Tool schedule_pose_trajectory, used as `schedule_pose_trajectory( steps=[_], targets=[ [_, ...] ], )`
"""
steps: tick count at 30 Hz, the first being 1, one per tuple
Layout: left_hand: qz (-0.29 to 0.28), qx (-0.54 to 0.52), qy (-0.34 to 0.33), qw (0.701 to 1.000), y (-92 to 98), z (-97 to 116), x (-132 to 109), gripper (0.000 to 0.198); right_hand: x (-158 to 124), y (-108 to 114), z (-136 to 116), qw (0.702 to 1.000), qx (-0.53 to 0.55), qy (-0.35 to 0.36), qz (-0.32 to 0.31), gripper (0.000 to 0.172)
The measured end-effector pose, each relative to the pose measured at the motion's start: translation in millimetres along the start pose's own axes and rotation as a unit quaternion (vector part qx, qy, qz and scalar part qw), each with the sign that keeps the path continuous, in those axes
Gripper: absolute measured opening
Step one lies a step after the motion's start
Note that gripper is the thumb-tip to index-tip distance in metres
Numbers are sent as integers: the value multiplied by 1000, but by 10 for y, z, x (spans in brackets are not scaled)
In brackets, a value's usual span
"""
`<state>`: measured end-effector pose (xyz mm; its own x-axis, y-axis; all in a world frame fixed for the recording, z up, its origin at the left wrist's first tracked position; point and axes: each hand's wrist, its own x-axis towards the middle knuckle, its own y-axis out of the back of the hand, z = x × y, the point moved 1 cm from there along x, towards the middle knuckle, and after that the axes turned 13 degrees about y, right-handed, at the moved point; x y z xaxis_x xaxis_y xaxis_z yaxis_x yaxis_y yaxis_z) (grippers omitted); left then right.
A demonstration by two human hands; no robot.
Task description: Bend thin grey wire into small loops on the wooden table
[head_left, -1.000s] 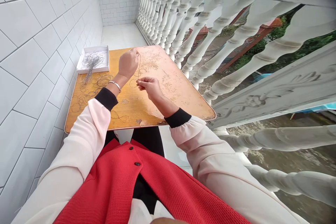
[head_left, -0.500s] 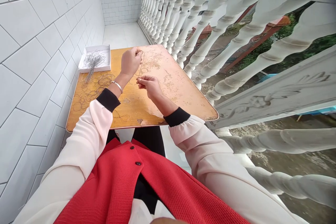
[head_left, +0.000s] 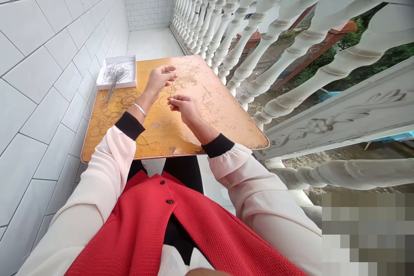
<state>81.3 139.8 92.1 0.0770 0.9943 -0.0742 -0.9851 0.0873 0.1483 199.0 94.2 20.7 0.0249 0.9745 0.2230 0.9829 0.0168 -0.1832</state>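
My left hand [head_left: 159, 81] is above the wooden table, its fingers bent toward the thumb around the upper end of a thin dark strand [head_left: 171, 89], perhaps wire or cord. Closer to me, my right hand [head_left: 183, 107] pinches the same strand between thumb and forefinger. The strand runs between the two hands, with a loop hanging to the left of my right fingertips. Thin looped strands [head_left: 113, 112] lie in a loose heap left of my hands. A white shallow box [head_left: 132, 82] at the table's far left corner holds a tangle of dark thin wires [head_left: 115, 73], some sticking out over its front edge.
The table [head_left: 223, 108] has a worn, peeling surface on its right side. A single strand [head_left: 148, 142] lies near its front edge. White tiled wall [head_left: 48, 77] rises on the left; a white baluster railing [head_left: 252, 69] stands on the right. Pixelation covers the lower right corner.
My left hand has come slightly down and toward me, turning so its fingers show more loosely bent. My right hand has barely moved, still pinching the strand.
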Motion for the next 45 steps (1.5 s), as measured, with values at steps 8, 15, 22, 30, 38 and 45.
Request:
schedule_pose_trajectory(
  steps=[8,15,22,30,38,45],
  targets=[
    [40,87,-59,994,45,-49,167,24,12,13,29,1000,0,-5,12,12],
    [73,220,-140,963,193,69,178,13,-11,46,26,1000,-25,6,10,17],
    [92,334,-157,925,234,101,183,18,-21,53,20,1000,-23,14,2,14],
    [93,268,-148,947,217,14,130,17,-26,14,-10,1000,-23,8,11,17],
    [143,296,-149,933,256,-78,216,19,-15,16,-9,999,-18,21,16,18],
    [148,393,-215,882,341,-109,400,18,6,83,95,999,-24,33,14,11]
  ],
)
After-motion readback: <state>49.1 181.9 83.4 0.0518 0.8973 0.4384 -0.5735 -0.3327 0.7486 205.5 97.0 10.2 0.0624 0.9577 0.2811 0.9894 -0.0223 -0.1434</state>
